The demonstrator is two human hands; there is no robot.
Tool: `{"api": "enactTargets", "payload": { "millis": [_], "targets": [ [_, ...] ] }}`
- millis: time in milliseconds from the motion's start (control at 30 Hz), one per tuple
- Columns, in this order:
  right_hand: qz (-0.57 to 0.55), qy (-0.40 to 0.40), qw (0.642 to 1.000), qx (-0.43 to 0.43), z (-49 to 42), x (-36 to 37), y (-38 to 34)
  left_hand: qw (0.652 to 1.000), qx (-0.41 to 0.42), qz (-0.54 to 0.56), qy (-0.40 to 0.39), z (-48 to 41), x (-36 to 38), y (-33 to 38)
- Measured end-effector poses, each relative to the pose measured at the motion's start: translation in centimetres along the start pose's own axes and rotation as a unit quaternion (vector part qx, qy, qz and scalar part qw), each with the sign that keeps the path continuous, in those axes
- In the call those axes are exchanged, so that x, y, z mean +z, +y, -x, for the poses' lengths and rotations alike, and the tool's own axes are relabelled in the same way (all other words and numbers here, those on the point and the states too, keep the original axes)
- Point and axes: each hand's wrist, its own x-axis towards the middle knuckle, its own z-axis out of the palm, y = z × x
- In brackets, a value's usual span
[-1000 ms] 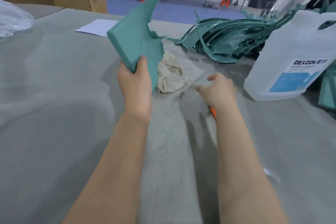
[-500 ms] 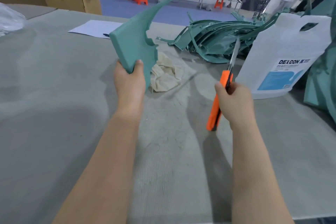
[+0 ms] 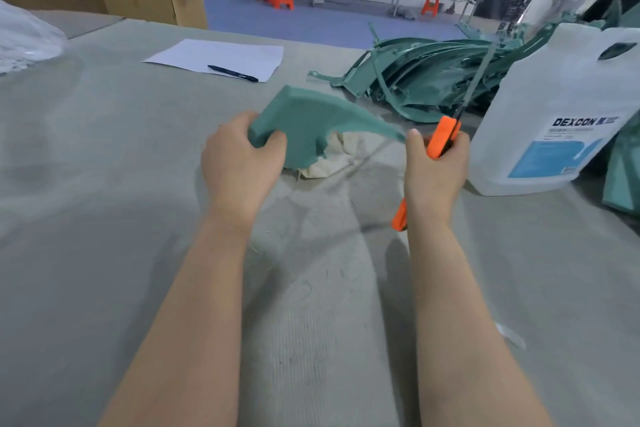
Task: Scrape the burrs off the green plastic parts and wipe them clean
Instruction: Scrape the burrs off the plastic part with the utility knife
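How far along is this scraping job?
Early, it seems. The left hand grips one green part; the right hand holds the orange knife beside its thin end. The cloth lies unused, and a pile of green parts waits behind.

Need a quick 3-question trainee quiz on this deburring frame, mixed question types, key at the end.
1. True or false: the left hand grips the green part.
2. What does the right hand hold? A) pen B) orange knife C) cloth
3. What lies on the paper sheet?

Key: 1 true. 2 B. 3 a black pen.
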Motion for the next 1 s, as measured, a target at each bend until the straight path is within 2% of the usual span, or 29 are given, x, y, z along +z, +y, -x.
{"api": "enactTargets", "payload": {
  "millis": [100,167,233,300,367,400,467,533,600,667,733,800,867,933,1000],
  "targets": [
    [0.073,-0.067,0.991,-0.089,0.1,-0.3,0.0,0.997,0.043,-0.047,-0.037,0.0,-0.6,0.4],
    [0.126,-0.152,0.974,-0.111,0.3,-0.3,-0.3,0.995,0.059,-0.063,-0.046,0.2,-0.9,0.7],
    [0.173,-0.202,0.958,-0.108,0.3,-0.2,-0.6,0.994,0.070,-0.069,-0.053,0.4,-1.1,1.2],
    [0.191,-0.199,0.956,-0.098,0.2,-0.4,-0.9,0.992,0.106,-0.072,-0.018,0.3,-1.0,1.4],
    [0.186,-0.172,0.964,-0.085,0.1,-0.7,-1.2,0.986,0.131,-0.072,0.074,0.1,-0.8,1.1],
    [0.177,-0.166,0.968,-0.072,0.0,-0.8,-1.4,0.984,0.124,-0.053,0.116,0.0,-0.7,0.9],
    [0.131,-0.169,0.976,-0.038,0.0,-1.0,-2.0,0.985,0.091,0.021,0.147,0.0,-0.5,0.8],
    [0.064,-0.189,0.980,-0.004,0.1,-1.3,-2.5,0.987,0.020,0.098,0.124,0.3,0.3,1.0],
    [-0.011,-0.226,0.973,0.038,0.2,-1.5,-3.0,0.979,-0.079,0.184,0.041,0.5,1.2,1.5],
    [-0.073,-0.253,0.961,0.082,0.6,-1.2,-3.2,0.943,-0.156,0.279,-0.090,1.0,2.1,2.0],
    [-0.115,-0.269,0.949,0.113,1.0,-0.5,-3.0,0.876,-0.215,0.381,-0.202,1.5,2.9,2.2],
    [-0.151,-0.295,0.933,0.143,1.7,0.2,-2.7,0.798,-0.272,0.483,-0.237,1.8,3.2,2.1],
    [-0.169,-0.322,0.916,0.173,2.1,0.7,-2.3,0.734,-0.327,0.554,-0.215,1.7,3.4,1.9],
    [-0.161,-0.356,0.901,0.189,2.4,0.9,-1.8,0.717,-0.343,0.572,-0.205,1.4,3.5,1.7],
    [-0.153,-0.405,0.880,0.194,2.8,1.2,-1.5,0.727,-0.330,0.561,-0.218,1.3,3.6,1.5]
  ]
}}
